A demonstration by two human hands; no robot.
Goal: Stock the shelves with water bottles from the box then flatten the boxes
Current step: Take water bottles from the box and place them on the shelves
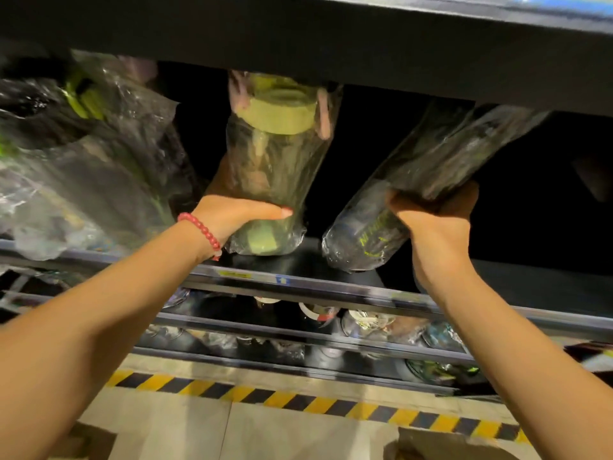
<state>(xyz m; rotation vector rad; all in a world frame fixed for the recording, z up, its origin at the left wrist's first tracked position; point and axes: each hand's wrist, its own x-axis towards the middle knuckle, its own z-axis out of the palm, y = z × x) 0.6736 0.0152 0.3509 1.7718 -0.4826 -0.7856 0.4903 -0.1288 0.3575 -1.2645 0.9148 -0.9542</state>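
a person's left hand (pixel 232 215), a red bead bracelet (pixel 201 229) at the wrist, has its grip curled round the base of a clear plastic-wrapped water bottle with a pale green lid (pixel 277 164) standing near the front edge of the dark shelf (pixel 331 257). the right hand (pixel 434 220) has its grip wrapped round a second clear wrapped bottle with green lettering (pixel 421 180), tilted over the same edge. more wrapped bottles (pixel 83 154) crowd the shelf's left end.

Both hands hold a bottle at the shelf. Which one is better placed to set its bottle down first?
Probably the left hand: its green-lidded bottle is nearly upright over the shelf. The right hand holds a dark bottle that leans steeply.
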